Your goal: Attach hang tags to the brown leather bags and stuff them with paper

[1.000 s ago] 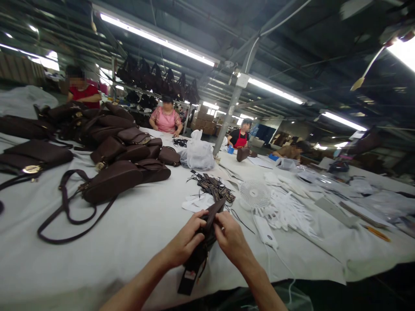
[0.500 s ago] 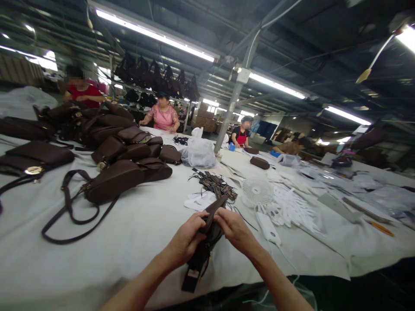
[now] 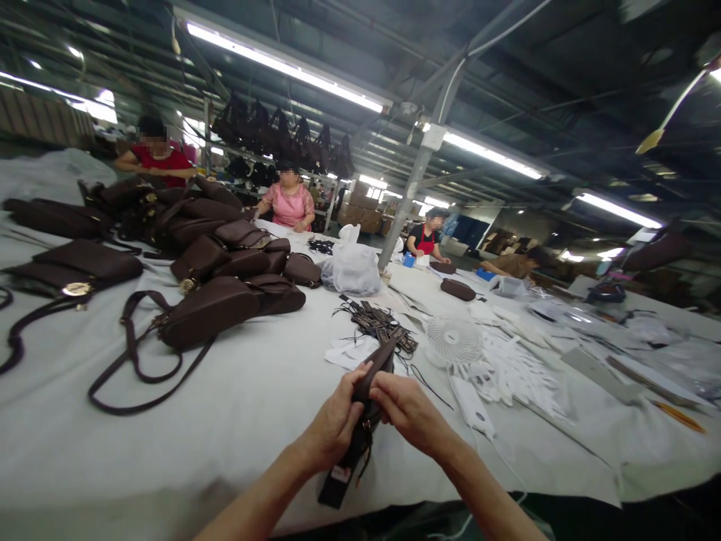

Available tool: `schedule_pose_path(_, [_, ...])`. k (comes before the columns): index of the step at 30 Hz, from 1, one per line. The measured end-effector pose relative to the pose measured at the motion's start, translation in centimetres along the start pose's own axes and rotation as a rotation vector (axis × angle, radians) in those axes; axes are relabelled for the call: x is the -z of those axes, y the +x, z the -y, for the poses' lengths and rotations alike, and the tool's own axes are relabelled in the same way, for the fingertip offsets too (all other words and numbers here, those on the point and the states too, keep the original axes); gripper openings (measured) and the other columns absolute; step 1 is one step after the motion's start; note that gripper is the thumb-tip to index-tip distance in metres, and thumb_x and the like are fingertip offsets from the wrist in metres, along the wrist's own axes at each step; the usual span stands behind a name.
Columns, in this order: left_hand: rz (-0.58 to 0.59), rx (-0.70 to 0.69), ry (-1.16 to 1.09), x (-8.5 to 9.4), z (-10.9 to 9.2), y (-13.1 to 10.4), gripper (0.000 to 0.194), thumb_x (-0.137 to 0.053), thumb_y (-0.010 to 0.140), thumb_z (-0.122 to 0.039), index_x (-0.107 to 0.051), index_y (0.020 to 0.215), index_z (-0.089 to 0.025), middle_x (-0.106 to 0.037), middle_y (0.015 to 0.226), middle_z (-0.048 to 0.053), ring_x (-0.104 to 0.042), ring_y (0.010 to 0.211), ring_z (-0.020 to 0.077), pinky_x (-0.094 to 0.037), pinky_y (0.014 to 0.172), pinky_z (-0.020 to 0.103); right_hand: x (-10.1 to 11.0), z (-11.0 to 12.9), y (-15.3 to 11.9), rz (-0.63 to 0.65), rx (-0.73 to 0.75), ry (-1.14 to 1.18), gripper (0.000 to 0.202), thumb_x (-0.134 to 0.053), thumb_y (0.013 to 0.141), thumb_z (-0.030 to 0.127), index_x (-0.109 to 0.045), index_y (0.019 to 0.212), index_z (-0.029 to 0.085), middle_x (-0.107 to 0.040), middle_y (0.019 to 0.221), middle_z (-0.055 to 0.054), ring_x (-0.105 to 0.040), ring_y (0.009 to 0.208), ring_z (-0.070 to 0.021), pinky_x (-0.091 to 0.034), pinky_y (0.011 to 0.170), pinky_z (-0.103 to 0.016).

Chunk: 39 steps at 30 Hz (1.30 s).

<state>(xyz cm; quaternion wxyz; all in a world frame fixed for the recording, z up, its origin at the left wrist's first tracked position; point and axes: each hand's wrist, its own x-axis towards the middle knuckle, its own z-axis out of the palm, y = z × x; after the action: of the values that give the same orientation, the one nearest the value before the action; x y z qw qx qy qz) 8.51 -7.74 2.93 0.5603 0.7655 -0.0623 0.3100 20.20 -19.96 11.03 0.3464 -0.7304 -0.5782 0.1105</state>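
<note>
A dark brown handbag (image 3: 376, 367) stands tilted on the white-covered table, between my two hands. My left hand (image 3: 336, 415) grips its left side, thumb on top. From the right, my right hand (image 3: 406, 406) pinches the bag's upper edge, its fingertips partly hidden. A black tag (image 3: 336, 485) with a pale label hangs at the near end of the bag, beside a small metal zip pull. Just beyond the bag lies a heap of black hang tags (image 3: 380, 323) with cords.
Brown bags (image 3: 208, 312) with straps are piled at left. A white fan (image 3: 455, 340), white paper tags (image 3: 523, 379) and yellow-handled scissors (image 3: 680, 417) lie at right. Behind stand a plastic bag (image 3: 352, 264) and a metal post (image 3: 414, 184). Several people work across the table.
My view has shifted slightly, so the scene sits further right. My left hand has closed in around the bag's side, and the bag's opening looks narrower between my hands.
</note>
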Motion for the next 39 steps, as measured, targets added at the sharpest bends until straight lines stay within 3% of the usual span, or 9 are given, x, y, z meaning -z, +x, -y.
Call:
schedule_pose_path(4, [0.012,0.009,0.038,-0.1,1.2,-0.6,0.051,-0.041,0.093,-0.021,-0.029,0.142,-0.018,-0.03,0.153,0.015,-0.028,0.141,0.0286,-0.021,0.117,0.054,-1.0,0.5,-0.3,-0.031,-0.089,0.06,0.029,-0.04,0.092,0.036,-0.048,0.068,0.022,-0.051,0.053,0.005,-0.049,0.047,-0.0111,-0.039,0.051,-0.023])
schedule_pose_path(9, [-0.238,0.058,0.077,-2.3,3.0,-1.0,0.078,-0.068,0.075,-0.023,-0.026,0.141,-0.017,-0.036,0.147,0.017,-0.034,0.136,0.0335,-0.028,0.113,0.055,-1.3,0.6,0.1,-0.053,-0.091,0.089,0.031,-0.042,0.091,0.038,-0.047,0.065,0.022,-0.053,0.053,0.005,-0.05,0.047,-0.0112,-0.04,0.05,-0.022])
schedule_pose_path(13, [-0.191,0.056,0.086,-2.2,1.6,-0.5,0.054,-0.061,0.082,-0.022,-0.04,0.132,-0.019,-0.051,0.134,0.014,-0.048,0.124,0.0291,-0.038,0.107,0.049,0.4,1.5,0.0,0.054,-0.042,0.046,0.029,-0.045,0.088,0.035,-0.05,0.064,0.022,-0.052,0.05,0.005,-0.047,0.045,-0.0108,-0.038,0.049,-0.022])
schedule_pose_path(19, [-0.014,0.058,0.118,0.4,-0.3,-1.0,0.053,-0.061,0.079,-0.016,-0.045,0.129,-0.019,-0.055,0.13,0.014,-0.051,0.119,0.0286,-0.04,0.103,0.045,0.3,1.3,-0.6,0.205,-0.182,0.292,0.032,-0.044,0.09,0.045,-0.049,0.068,0.022,-0.05,0.046,0.006,-0.044,0.041,-0.0107,-0.034,0.044,-0.021])
schedule_pose_path(25, [-0.107,0.199,-0.04,1.5,0.0,-0.3,0.045,-0.058,0.067,-0.008,-0.054,0.111,-0.018,-0.065,0.104,0.005,-0.06,0.095,0.0212,-0.048,0.085,0.031,-2.8,2.6,1.7,0.04,0.134,-0.082,0.029,-0.042,0.089,0.024,-0.046,0.06,0.021,-0.054,0.058,0.002,-0.048,0.056,-0.0124,-0.034,0.057,-0.025])
schedule_pose_path(31, [-0.308,0.353,0.02,0.8,-0.1,1.5,0.023,-0.055,0.054,-0.005,-0.049,0.072,-0.019,-0.053,0.067,-0.006,-0.048,0.066,0.0125,-0.037,0.059,0.022,-3.3,2.7,3.5,0.07,0.12,-0.269,0.023,-0.04,0.087,0.018,-0.048,0.066,0.021,-0.056,0.064,0.0,-0.048,0.06,-0.0139,-0.031,0.06,-0.026])
schedule_pose_path(35, [-0.212,0.353,-0.084,1.8,0.2,1.7,0.028,-0.059,0.053,-0.006,-0.052,0.077,-0.018,-0.056,0.072,-0.006,-0.049,0.069,0.0126,-0.038,0.061,0.021,-2.7,3.1,3.0,0.077,0.034,-0.07,0.024,-0.043,0.087,0.019,-0.055,0.067,0.02,-0.057,0.06,0.001,-0.051,0.058,-0.0125,-0.037,0.059,-0.024])
schedule_pose_path(37, [-0.122,0.359,-0.167,2.7,0.4,1.6,0.035,-0.062,0.054,-0.008,-0.056,0.087,-0.017,-0.059,0.077,-0.005,-0.05,0.07,0.0127,-0.039,0.061,0.021,-1.7,2.6,2.4,0.069,-0.019,0.065,0.013,-0.051,0.086,0.023,-0.064,0.084,0.022,-0.064,0.066,0.002,-0.057,0.061,-0.0131,-0.043,0.062,-0.025])
schedule_pose_path(39, [-0.031,0.375,-0.217,3.6,0.2,1.7,0.04,-0.064,0.055,-0.008,-0.057,0.094,-0.016,-0.06,0.08,-0.004,-0.051,0.07,0.0124,-0.038,0.06,0.021,-0.1,1.4,1.8,-0.015,-0.022,0.023,0.031,-0.063,0.079,0.027,-0.063,0.11,0.024,-0.07,0.095,-0.003,-0.064,0.083,-0.0181,-0.049,0.077,-0.03])
